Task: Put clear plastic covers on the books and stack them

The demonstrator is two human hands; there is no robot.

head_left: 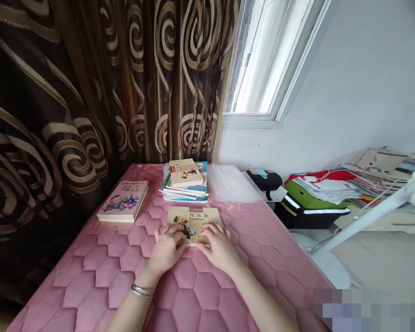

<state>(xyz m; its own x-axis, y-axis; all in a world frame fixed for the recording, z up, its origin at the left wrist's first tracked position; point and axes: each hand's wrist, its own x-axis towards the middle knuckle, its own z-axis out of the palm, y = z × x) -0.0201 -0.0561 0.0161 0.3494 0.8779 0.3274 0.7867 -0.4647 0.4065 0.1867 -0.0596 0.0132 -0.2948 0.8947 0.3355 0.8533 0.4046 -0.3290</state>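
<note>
A cream-coloured book point(194, 216) with Chinese characters and a small painted figure on its cover lies in front of me on the pink quilted surface point(185, 299). My left hand point(168, 244) has hold of its left side, fingers over the cover and thumb at the near edge. On the right side my right hand point(218, 244) grips it the same way. Beyond it stands a stack of books point(185, 191), topped by a similar cream book point(185, 172). To the left are pale pink books point(124, 200) with cartoon figures on the cover.
Clear plastic sheets point(231, 184) lie right of the stack. A patterned brown curtain point(173, 83) hangs behind, beside a window point(259, 60). On the right are a green and black storage box point(309, 203) with papers on it and a white fan stand point(359, 221).
</note>
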